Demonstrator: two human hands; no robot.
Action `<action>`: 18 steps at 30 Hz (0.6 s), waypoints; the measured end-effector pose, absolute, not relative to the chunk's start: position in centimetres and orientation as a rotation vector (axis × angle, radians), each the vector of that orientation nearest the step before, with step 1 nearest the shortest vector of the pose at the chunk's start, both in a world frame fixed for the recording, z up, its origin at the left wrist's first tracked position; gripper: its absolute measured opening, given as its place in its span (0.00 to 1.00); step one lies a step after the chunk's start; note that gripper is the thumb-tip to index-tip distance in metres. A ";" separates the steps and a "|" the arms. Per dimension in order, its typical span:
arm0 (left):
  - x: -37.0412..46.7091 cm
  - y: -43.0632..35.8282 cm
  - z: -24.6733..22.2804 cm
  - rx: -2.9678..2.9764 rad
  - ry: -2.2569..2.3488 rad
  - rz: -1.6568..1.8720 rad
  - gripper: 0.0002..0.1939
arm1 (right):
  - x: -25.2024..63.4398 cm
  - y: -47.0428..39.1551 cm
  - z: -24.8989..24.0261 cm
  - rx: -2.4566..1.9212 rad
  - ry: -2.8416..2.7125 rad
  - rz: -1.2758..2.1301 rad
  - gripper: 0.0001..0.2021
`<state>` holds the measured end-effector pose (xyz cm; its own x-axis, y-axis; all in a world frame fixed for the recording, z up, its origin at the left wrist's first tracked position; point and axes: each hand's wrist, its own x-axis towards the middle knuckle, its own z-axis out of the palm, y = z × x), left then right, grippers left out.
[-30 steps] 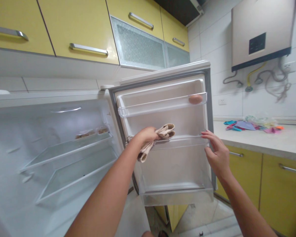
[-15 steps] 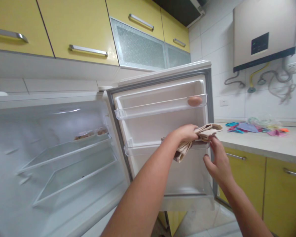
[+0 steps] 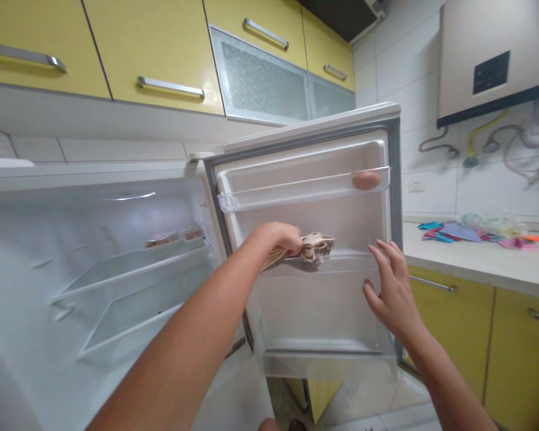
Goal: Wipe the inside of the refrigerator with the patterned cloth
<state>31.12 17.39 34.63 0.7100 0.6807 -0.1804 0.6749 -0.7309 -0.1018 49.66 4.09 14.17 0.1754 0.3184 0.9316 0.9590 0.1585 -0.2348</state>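
Head view: left hand (image 3: pixel 290 238) closed round the bunched cloth (image 3: pixel 317 250) at the middle door shelf (image 3: pixel 348 262), right hand (image 3: pixel 393 290) open with fingers spread, nothing in it, near the shelf's right end; can't tell if it touches. Cloth should be light, limp, low slip risk, best gripped at the gathered folds; egg (image 3: pixel 366 179) above looks fragile. Water heater (image 3: pixel 480 54) display unreadable, no legible brand or label.
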 end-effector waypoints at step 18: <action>17.7 16.3 16.4 -2.310 -0.854 -1.110 0.25 | 51.1 4.9 13.9 -1.344 -1.399 -0.746 0.36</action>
<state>17.67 16.35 16.42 0.4879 0.3397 0.8041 0.6901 -0.7141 -0.1171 51.08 4.88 13.94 0.1348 0.3332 0.9332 0.9606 0.1872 -0.2056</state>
